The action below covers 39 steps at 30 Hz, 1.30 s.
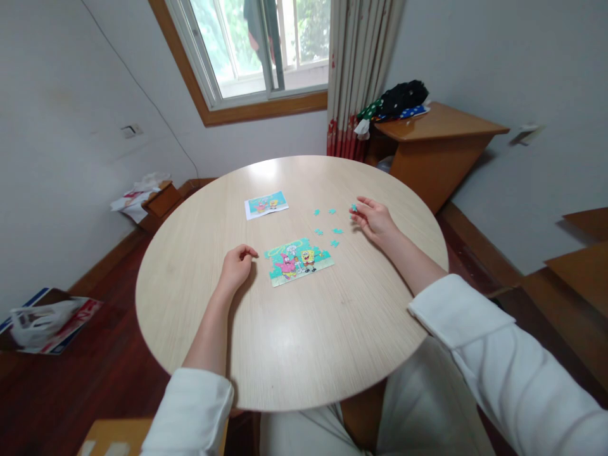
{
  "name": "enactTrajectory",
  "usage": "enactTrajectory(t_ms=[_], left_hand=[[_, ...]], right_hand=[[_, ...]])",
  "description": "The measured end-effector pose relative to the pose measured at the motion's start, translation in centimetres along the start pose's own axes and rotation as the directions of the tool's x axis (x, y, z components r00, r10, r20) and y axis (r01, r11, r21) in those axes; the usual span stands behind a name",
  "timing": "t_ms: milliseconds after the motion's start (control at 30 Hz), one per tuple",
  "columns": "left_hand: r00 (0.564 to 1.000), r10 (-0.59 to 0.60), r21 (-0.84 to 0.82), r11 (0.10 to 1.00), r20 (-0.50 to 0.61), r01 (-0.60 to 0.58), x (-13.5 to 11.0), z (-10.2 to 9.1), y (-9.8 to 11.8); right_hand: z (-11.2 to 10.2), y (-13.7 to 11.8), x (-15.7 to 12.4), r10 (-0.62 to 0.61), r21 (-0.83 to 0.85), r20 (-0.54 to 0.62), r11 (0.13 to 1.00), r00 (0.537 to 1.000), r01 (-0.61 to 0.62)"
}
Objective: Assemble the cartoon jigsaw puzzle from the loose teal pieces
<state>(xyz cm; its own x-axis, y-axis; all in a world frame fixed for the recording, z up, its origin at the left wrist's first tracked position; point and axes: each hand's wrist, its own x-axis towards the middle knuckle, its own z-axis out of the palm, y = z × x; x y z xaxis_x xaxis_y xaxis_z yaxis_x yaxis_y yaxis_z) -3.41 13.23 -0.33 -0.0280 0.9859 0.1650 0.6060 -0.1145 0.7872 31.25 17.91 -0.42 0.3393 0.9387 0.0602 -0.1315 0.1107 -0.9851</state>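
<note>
A partly assembled jigsaw puzzle with cartoon figures lies on the round table, its upper edge uneven. My right hand is raised at the right, pinching a small turquoise puzzle piece between thumb and fingers. Just left of the puzzle rests my left hand, fingers curled in and nothing visible in them. Several loose turquoise pieces, among them one puzzle piece, are scattered between the puzzle and my right hand. Behind the puzzle is a printed reference picture showing a similar scene.
The pale round table fills the middle of the view, its near edge by my lap. A wooden desk with dark cloth on it stands at the back right. Beyond are a window and a curtain.
</note>
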Motion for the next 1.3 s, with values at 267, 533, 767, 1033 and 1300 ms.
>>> enactTrajectory(t_ms=[267,533,767,1033,1300], left_hand=[[1.000,0.030,0.008,1.000,-0.001,-0.030,0.0,0.0,-0.3],[1.000,0.005,0.005,1.000,0.002,-0.005,0.1,0.0,0.0],[1.000,-0.003,0.000,1.000,0.000,0.003,0.0,0.0,0.3],[1.000,-0.002,0.008,1.000,0.002,0.002,0.0,-0.1,0.3],[1.000,-0.020,-0.003,1.000,0.011,0.020,0.0,0.0,0.2]], right_hand=[[-0.1,0.0,-0.3,0.048,0.090,0.019,0.995,0.999,-0.050],[0.2,-0.3,-0.8,0.014,0.050,0.058,0.999,0.998,-0.017],[0.7,-0.5,-1.4,-0.006,0.013,0.058,1.000,0.998,0.005],[0.8,-0.4,-1.3,0.015,0.032,0.037,0.999,0.999,-0.016],[0.9,-0.5,-1.5,0.071,0.042,0.005,0.997,0.997,-0.071]])
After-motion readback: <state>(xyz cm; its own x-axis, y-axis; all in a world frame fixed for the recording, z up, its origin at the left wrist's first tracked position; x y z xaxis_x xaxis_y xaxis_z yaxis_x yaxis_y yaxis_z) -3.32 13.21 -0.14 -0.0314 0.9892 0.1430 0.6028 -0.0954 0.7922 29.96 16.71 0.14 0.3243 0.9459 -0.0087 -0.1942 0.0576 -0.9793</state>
